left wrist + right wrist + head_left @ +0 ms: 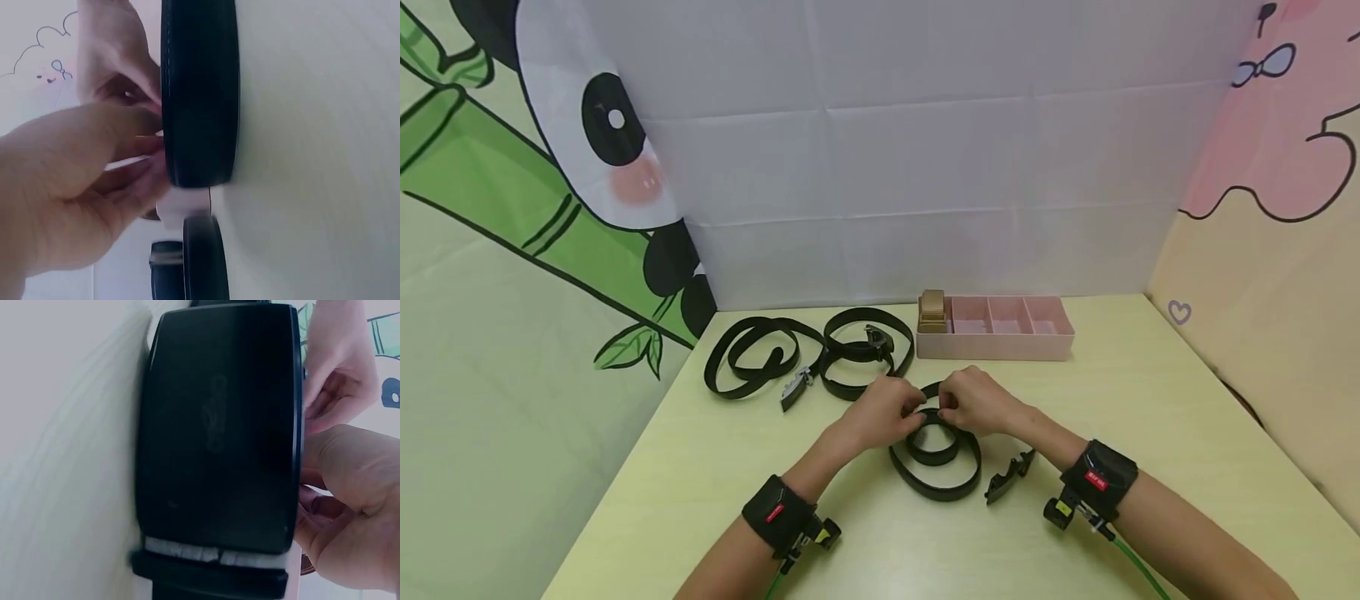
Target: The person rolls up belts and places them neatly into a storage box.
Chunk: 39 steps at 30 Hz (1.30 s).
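Observation:
A black belt (946,493) stands on edge in loose loops near the middle of the table. My left hand (883,412) pinches the coiled strap from the left, at the far side of the inner loop. From the right, my right hand (981,402) grips the strap close by, fingers curled. The belt's buckle (1009,477) lies at the right, below the right wrist; in the right wrist view its dark plate (219,431) fills the middle and hides the fingertips. In the left wrist view the strap (200,100) covers part of the fingers.
Two more black belts, one left (718,367) and one nearer the middle (906,333), lie loosely coiled at the back left, with a silvery buckle (796,388) between. Behind the hands stands a pink divided box (992,347), with a brown rolled belt-like item (932,312) in its left compartment.

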Available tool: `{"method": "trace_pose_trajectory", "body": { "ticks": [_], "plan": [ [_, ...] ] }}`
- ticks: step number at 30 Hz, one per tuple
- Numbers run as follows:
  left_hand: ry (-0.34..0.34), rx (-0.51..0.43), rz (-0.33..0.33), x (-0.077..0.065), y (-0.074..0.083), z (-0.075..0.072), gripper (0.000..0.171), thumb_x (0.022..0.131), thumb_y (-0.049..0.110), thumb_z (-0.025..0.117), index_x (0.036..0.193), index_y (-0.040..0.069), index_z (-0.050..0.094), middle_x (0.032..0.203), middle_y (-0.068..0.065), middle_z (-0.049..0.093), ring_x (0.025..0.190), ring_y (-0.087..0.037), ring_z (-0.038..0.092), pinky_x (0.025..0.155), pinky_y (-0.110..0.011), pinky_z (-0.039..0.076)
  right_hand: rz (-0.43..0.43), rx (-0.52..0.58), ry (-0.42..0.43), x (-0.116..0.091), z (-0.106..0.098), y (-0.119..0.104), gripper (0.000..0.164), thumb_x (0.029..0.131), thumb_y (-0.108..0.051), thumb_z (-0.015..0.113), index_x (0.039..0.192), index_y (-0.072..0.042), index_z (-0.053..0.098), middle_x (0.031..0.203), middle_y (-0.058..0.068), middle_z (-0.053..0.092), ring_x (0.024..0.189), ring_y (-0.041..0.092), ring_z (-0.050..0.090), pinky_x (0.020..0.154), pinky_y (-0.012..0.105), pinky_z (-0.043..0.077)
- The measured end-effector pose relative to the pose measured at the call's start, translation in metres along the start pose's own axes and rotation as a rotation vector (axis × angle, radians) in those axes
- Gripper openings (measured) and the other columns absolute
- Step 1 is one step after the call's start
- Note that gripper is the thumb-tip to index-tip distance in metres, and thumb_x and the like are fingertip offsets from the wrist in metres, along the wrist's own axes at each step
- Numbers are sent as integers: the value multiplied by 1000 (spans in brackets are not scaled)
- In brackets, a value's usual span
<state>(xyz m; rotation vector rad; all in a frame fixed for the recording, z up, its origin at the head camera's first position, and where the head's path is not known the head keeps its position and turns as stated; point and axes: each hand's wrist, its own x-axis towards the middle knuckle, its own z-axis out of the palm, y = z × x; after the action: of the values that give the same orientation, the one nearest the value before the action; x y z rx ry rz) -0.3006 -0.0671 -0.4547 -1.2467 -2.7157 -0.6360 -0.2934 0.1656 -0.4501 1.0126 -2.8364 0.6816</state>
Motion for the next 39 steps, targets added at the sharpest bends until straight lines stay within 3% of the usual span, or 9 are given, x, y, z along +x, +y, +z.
{"method": "trace_pose_trajectory", "body": {
  "ticks": [3,9,16,22,26,31,34,37,39],
  "plan": [
    [-39,44,-22,5,6,4,15,101,10,83,86,11,81,67,3,63,63,-6,46,63,-22,36,17,18,0,-1,1,0,22,96,-4,83,77,-13,78,73,-3,73,64,2,57,62,21,49],
    [-41,96,-22,12,2,12,19,100,9,85,82,15,84,70,6,72,65,-6,51,64,-25,45,43,59,-7,-3,3,-2,21,98,-7,83,79,-13,79,73,-5,72,63,1,56,61,20,49],
    [4,132,65,25,-47,60,21,99,15,85,79,22,83,74,10,74,71,-5,63,66,-31,54,30,75,-10,-8,-9,5,16,104,-9,79,88,-9,82,77,-2,73,67,6,60,64,25,50],
    [-17,163,74,22,-22,41,16,97,13,88,82,18,87,83,5,81,78,-9,72,68,-29,57,16,-101,128,-15,-8,38,17,102,-9,83,115,1,81,110,14,80,100,30,78,87,45,64],
    [-39,196,29,15,11,11,15,96,6,88,83,14,87,84,0,82,79,-12,75,71,-27,58,-2,-127,141,-15,-5,51,11,101,-7,83,109,1,82,102,14,80,91,26,77,82,44,64],
    [-7,162,30,23,-27,44,13,96,12,89,86,19,90,88,4,85,82,-11,78,73,-27,61,28,-130,117,-18,-12,61,12,99,-3,82,88,-7,81,85,5,77,74,14,65,69,37,57],
    [12,152,26,22,-25,42,14,96,10,88,84,18,90,88,3,85,83,-11,78,75,-26,62,79,-109,57,-24,-26,65,17,100,-5,80,84,-9,80,80,2,75,70,10,60,67,33,52],
    [-8,156,-5,14,9,8,16,95,3,86,82,10,89,87,-3,85,83,-16,79,76,-32,64,163,-62,-31,-33,-46,64,16,101,-2,79,85,-7,80,81,2,74,70,12,60,69,32,52],
    [3,153,10,14,1,12,17,94,3,86,80,12,88,85,-2,84,80,-14,77,72,-34,63,190,-37,-66,-37,-54,70,18,101,-2,78,84,-8,79,81,1,72,70,13,59,69,31,51]
  ]
}}
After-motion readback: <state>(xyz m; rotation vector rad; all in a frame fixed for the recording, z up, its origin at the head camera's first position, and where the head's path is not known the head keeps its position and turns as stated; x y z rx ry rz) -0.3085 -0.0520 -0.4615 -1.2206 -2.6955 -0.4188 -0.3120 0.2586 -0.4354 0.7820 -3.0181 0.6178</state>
